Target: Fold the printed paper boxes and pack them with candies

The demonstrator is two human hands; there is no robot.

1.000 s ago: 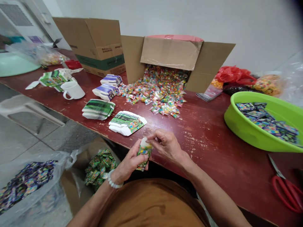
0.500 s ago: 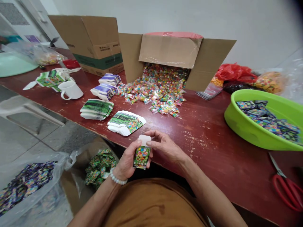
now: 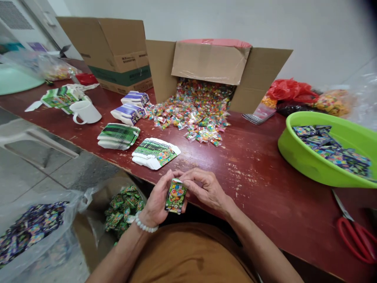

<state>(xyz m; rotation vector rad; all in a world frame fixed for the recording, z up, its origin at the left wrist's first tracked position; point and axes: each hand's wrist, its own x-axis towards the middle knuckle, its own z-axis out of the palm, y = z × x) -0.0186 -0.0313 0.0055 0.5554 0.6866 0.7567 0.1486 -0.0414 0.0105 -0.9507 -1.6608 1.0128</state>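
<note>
A small green printed carton (image 3: 176, 198) is held upright near the table's front edge, its picture side toward me. My left hand (image 3: 159, 198) wraps round it from the left and beneath, with fingertips showing at its right side. At the carton's top end, my right hand (image 3: 203, 186) has its thumb and fingers pressed on the top edge. The white flap is tucked down or hidden there. Just beyond my hands lies a fanned stack of flat green cartons (image 3: 154, 153), and another such stack (image 3: 118, 136) is to its left.
Small wrapped candies (image 3: 197, 114) spill from an open cardboard box (image 3: 210, 63). A green basin (image 3: 324, 173) with packets and red scissors (image 3: 353, 236) are on the right. A white mug (image 3: 86, 112) and purple cartons (image 3: 129, 113) stand left. Below, a box holds green packets (image 3: 123, 210).
The white flap at the carton's top stood up before and no longer shows. My right fingers have come over the carton's top edge. The view has shifted slightly.
</note>
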